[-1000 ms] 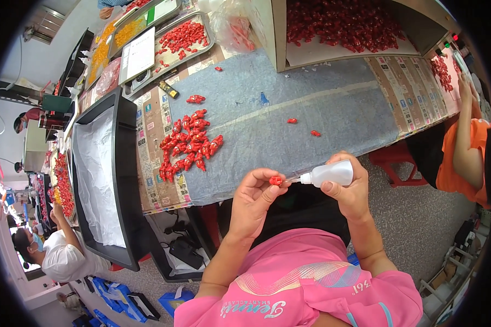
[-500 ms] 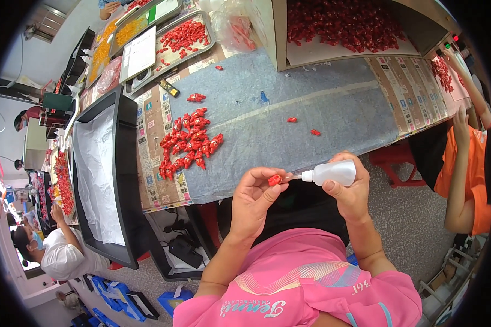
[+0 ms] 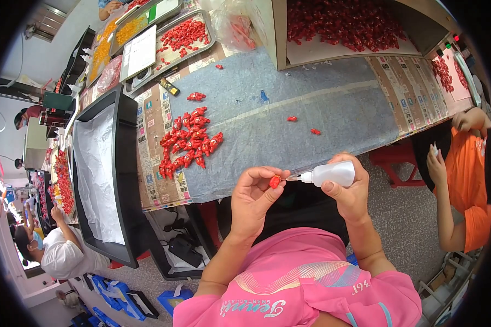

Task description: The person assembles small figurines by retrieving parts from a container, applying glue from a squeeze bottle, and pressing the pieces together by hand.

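Between the thumb and fingers of my left hand is a small red plastic piece, held just off the table's front edge. My right hand wraps round a white squeeze bottle lying nearly level. Its thin nozzle points left, and the tip is at the red piece; I cannot tell whether they touch. Beyond my left hand, a cluster of similar red pieces lies on the blue-grey cloth. Two small red parts lie apart on the cloth, beyond the bottle.
A deep black tray lined with white paper stands on the left. Behind are a metal tray of red parts, a dark tube and an open box of red pieces. A co-worker in orange is at the right.
My left hand has turned the red piece slightly, and the bottle has shifted a little. The co-worker at the right has lowered their arms.
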